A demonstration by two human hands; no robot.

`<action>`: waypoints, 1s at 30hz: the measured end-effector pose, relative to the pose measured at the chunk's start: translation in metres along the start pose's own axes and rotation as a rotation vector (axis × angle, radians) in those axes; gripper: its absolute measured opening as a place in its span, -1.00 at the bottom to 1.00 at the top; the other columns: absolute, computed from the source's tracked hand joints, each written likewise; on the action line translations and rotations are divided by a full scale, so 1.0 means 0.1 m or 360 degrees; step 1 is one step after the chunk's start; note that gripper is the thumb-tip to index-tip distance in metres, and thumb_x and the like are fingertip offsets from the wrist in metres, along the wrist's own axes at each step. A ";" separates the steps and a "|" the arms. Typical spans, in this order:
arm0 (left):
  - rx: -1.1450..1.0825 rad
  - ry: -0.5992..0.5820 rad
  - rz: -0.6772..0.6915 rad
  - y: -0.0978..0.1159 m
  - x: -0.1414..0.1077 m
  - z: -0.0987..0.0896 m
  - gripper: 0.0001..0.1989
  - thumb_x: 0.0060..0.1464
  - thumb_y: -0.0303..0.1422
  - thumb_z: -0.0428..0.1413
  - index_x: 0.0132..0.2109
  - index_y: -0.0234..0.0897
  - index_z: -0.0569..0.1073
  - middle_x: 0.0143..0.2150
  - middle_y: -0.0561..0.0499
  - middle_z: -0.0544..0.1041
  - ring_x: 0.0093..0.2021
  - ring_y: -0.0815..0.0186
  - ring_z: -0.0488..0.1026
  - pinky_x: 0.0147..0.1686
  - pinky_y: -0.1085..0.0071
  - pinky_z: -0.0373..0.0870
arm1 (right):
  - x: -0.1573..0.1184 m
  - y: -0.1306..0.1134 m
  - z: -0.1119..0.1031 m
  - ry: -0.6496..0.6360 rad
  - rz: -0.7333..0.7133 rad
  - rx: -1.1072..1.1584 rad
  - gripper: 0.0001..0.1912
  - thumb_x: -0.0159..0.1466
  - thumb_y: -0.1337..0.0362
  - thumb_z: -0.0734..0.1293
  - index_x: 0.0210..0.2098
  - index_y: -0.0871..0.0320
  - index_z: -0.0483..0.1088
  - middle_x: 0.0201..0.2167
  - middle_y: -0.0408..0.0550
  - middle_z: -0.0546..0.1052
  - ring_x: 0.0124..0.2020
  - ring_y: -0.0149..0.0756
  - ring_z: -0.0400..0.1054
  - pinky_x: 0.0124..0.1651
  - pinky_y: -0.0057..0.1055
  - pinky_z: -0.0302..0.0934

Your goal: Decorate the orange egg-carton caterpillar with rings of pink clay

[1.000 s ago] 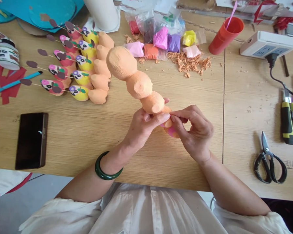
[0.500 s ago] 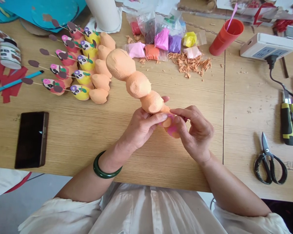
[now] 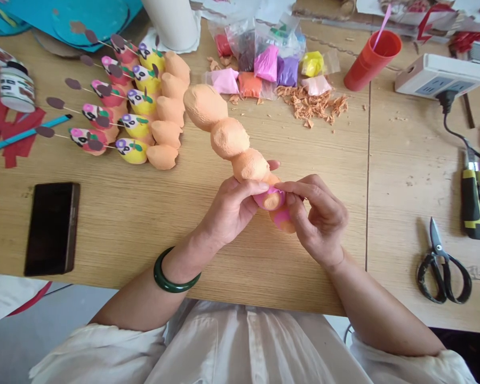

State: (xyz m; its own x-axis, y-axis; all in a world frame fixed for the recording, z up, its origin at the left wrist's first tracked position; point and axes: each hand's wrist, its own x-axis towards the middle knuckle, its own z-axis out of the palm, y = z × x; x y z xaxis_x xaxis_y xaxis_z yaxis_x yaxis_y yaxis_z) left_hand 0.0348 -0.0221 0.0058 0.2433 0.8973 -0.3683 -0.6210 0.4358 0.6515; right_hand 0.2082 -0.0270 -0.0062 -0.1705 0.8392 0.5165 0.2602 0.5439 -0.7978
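An orange string of rounded, bulging segments [image 3: 230,138] slants through the air above the table, its largest lump at the upper left. My left hand [image 3: 235,205] is closed around its lower part, the thumb lying on top. Pink clay [image 3: 280,197] covers part of the lower segments, with bare orange spots showing through. My right hand [image 3: 318,213] has thumb and index finger against that pink-covered end, the index tip close to my left thumb. Whether the right fingers pinch any clay is hard to see.
Rows of painted figures [image 3: 134,101] with brown ovals on sticks stand at the left. Bags of coloured clay [image 3: 266,63], orange shavings [image 3: 318,105] and a red cup [image 3: 370,61] lie beyond. A phone [image 3: 52,228], scissors [image 3: 442,264], a cutter [image 3: 476,202] and a power strip [image 3: 441,74] are around.
The orange string has swung a little, its upper end moving right and slightly down. My left thumb has drawn back, showing more of the pink-covered segment. My right hand has barely moved.
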 end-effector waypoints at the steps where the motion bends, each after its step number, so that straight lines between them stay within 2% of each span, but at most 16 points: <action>1: -0.0018 0.0000 -0.0009 0.00 0.00 0.00 -0.61 0.07 -0.40 0.33 0.08 -0.29 0.62 -0.29 0.09 0.64 -0.27 0.35 0.57 -0.13 0.40 0.52 | 0.00 0.00 0.00 0.0002 -0.0002 0.0007 -0.71 0.46 0.47 0.34 -0.06 0.00 0.66 -0.36 -0.14 0.52 -0.36 -0.32 0.39 -0.23 -0.26 0.37; 8: -0.0006 0.0048 -0.0008 0.00 0.00 0.01 -0.57 0.03 -0.35 0.41 0.06 -0.30 0.60 -0.35 0.15 0.62 -0.30 0.40 0.57 -0.15 0.44 0.50 | -0.01 0.01 0.00 -0.0019 -0.0018 0.0041 -0.68 0.45 0.49 0.30 -0.06 0.02 0.65 -0.36 -0.14 0.52 -0.35 -0.31 0.40 -0.21 -0.26 0.37; 13: 0.0077 0.0035 -0.0032 0.00 0.01 0.01 -0.55 -0.02 -0.38 0.44 0.04 -0.27 0.57 -0.31 0.16 0.63 -0.31 0.42 0.55 -0.17 0.43 0.47 | -0.02 0.01 0.00 -0.0014 0.0008 0.0070 -0.70 0.46 0.48 0.30 -0.09 0.03 0.64 -0.36 -0.13 0.52 -0.35 -0.31 0.41 -0.22 -0.26 0.37; 19: -0.0021 0.0031 -0.0060 -0.02 0.03 -0.03 -0.60 0.02 -0.40 0.43 0.02 -0.28 0.59 -0.35 0.15 0.58 -0.33 0.43 0.51 -0.18 0.46 0.47 | -0.03 -0.01 0.01 -0.0035 0.0064 0.0012 -0.75 0.48 0.41 0.30 -0.07 0.04 0.63 -0.36 -0.10 0.57 -0.34 -0.26 0.45 -0.20 -0.21 0.40; 24: -0.0050 0.0036 -0.0066 -0.03 0.02 -0.02 -0.62 0.02 -0.40 0.43 0.01 -0.29 0.60 -0.36 0.15 0.56 -0.32 0.43 0.49 -0.15 0.46 0.46 | -0.04 -0.03 0.02 -0.0018 0.0085 0.0013 -0.73 0.47 0.43 0.30 -0.05 0.04 0.63 -0.32 -0.08 0.60 -0.32 -0.26 0.46 -0.17 -0.20 0.41; 30: -0.0090 0.0074 -0.0018 -0.03 0.03 0.01 -0.68 0.04 -0.36 0.43 -0.04 -0.28 0.64 -0.40 0.14 0.54 -0.28 0.39 0.52 -0.15 0.46 0.49 | -0.05 0.01 0.04 0.0025 -0.0116 -0.0140 -0.62 0.46 0.49 0.29 0.06 0.00 0.64 -0.31 -0.09 0.59 -0.34 -0.27 0.42 -0.24 -0.22 0.40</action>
State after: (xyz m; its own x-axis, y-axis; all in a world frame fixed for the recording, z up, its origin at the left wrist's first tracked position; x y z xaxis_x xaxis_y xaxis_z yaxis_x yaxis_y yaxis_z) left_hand 0.0379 -0.0208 0.0038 0.2168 0.8874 -0.4069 -0.6599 0.4403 0.6088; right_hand 0.2053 -0.0306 -0.0109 -0.1770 0.7971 0.5773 0.3302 0.6007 -0.7281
